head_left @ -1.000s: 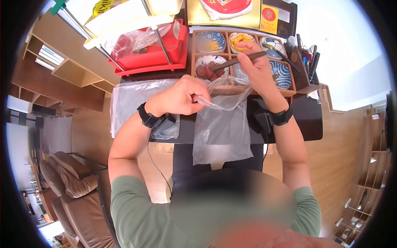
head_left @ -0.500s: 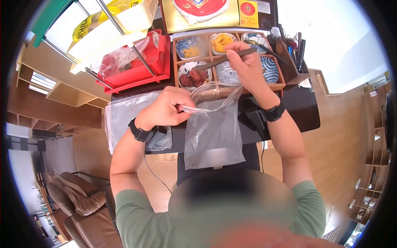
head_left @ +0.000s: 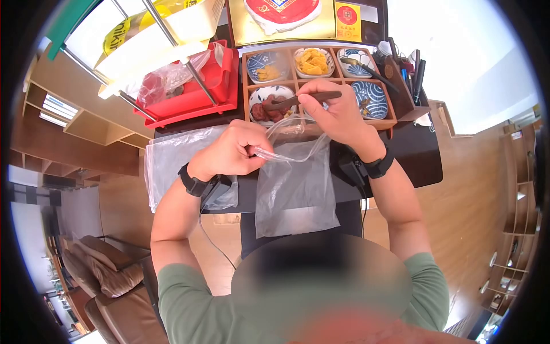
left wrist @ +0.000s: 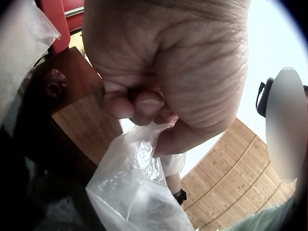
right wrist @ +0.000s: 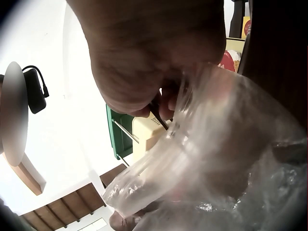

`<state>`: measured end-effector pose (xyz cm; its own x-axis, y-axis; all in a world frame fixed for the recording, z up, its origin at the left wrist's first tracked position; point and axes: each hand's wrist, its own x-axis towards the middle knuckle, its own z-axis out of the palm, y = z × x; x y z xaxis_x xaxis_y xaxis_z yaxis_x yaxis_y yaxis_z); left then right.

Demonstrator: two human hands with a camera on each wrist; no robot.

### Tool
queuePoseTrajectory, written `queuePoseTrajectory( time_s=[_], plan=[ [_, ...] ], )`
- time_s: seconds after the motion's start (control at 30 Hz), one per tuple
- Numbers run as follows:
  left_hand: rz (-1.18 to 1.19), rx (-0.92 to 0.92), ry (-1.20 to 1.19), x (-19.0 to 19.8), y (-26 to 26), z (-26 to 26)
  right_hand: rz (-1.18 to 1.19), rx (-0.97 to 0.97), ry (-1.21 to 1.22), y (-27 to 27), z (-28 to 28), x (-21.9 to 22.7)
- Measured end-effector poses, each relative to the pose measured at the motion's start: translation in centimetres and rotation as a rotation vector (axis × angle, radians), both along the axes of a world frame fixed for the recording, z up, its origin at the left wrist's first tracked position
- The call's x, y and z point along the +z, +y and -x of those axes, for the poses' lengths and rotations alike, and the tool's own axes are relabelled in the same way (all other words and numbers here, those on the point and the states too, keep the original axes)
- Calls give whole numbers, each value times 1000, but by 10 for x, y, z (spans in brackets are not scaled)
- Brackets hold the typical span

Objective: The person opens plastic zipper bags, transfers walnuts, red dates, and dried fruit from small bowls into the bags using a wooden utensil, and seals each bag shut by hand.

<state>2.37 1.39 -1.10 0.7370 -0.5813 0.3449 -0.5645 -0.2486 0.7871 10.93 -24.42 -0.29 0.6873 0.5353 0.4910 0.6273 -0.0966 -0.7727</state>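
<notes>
In the head view, my left hand [head_left: 235,150] pinches the rim of a clear plastic bag [head_left: 297,198], which hangs down over the table's front edge. The bag's mouth gapes, its other side reaching up to my right hand [head_left: 338,114]. That hand grips a dark brown spoon [head_left: 295,101] by its handle. The spoon's tip is among dark red dried fruits [head_left: 260,112] in a patterned bowl [head_left: 276,90]. Left-hand fingers and thumb nip the plastic in the left wrist view. The right wrist view shows the bag [right wrist: 192,154] drawn up against the right hand.
A wooden compartment tray [head_left: 396,117] holds several patterned bowls, one with yellow pieces [head_left: 312,61]. Another dark utensil [head_left: 372,73] lies across the back right bowl. Flat plastic bags [head_left: 183,155] lie left, below a red basket [head_left: 223,86]. A pen holder [head_left: 408,86] stands right.
The head view has shifted. My right hand has come lower and nearer, and the spoon's tip has moved down into the red fruits. My left hand keeps its pinch on the bag.
</notes>
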Motion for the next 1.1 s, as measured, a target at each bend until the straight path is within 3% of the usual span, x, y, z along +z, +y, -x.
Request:
queuePoseTrajectory(
  time_s=[0.2,0.43,0.6,0.67,0.7,0.73,0.8,0.87,0.97,1.1],
  plan=[
    [-24,9,3,2,1,1,19,8,-163,4,7,-3],
    [37,-5,-18,0,1,0,-13,64,-81,8,4,-10],
    [28,1,-13,0,2,-1,-113,-175,-64,-4,-11,-9],
    [28,5,-34,-3,2,-1,-355,-108,112,-21,-26,-13],
    [19,9,-27,-1,2,-1,-514,63,265,-28,-31,-10],
    [11,17,-15,1,2,1,-508,58,266,-35,-32,-6],
    [34,7,-26,-3,2,0,-538,373,395,-46,-32,5],
    [49,-5,-32,-6,2,0,-468,384,400,-50,-32,3],
    [62,2,-19,-6,2,0,-158,333,299,-50,-25,7],
    [34,3,-31,-4,3,0,-42,304,332,-51,-17,16]
  ],
)
